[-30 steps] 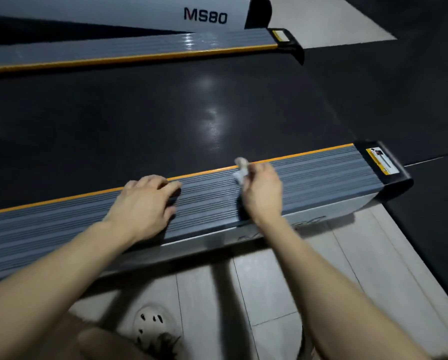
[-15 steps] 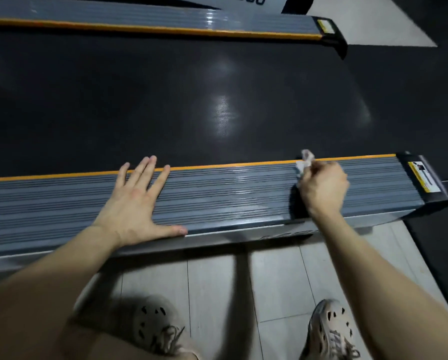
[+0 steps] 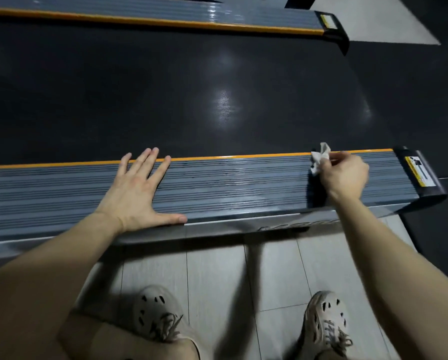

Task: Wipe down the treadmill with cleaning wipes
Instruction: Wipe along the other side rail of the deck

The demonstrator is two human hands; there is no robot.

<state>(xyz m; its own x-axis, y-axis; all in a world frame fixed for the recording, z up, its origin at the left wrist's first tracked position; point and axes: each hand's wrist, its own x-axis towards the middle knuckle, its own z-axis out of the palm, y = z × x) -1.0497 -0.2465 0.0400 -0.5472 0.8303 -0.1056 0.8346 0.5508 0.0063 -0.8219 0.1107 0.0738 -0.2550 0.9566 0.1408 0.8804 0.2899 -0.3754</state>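
Observation:
The treadmill's near side rail [image 3: 230,185] is grey and ribbed with an orange inner edge, and runs across the middle of the view. Beyond it lies the black running belt [image 3: 191,100]. My right hand [image 3: 343,175] is shut on a crumpled white wipe [image 3: 320,158] and presses it on the rail near its right end. My left hand [image 3: 137,193] lies flat on the rail with the fingers spread, holding nothing.
The rail ends in a black cap with a yellow warning label [image 3: 417,175]. The far side rail [image 3: 165,16] runs along the top. Pale floor tiles [image 3: 217,276] lie below the rail, with my two beige shoes [image 3: 155,313] on them.
My right hand has slid the wipe rightward along the rail toward the end cap. My left hand went from curled fingers to flat and spread on the rail.

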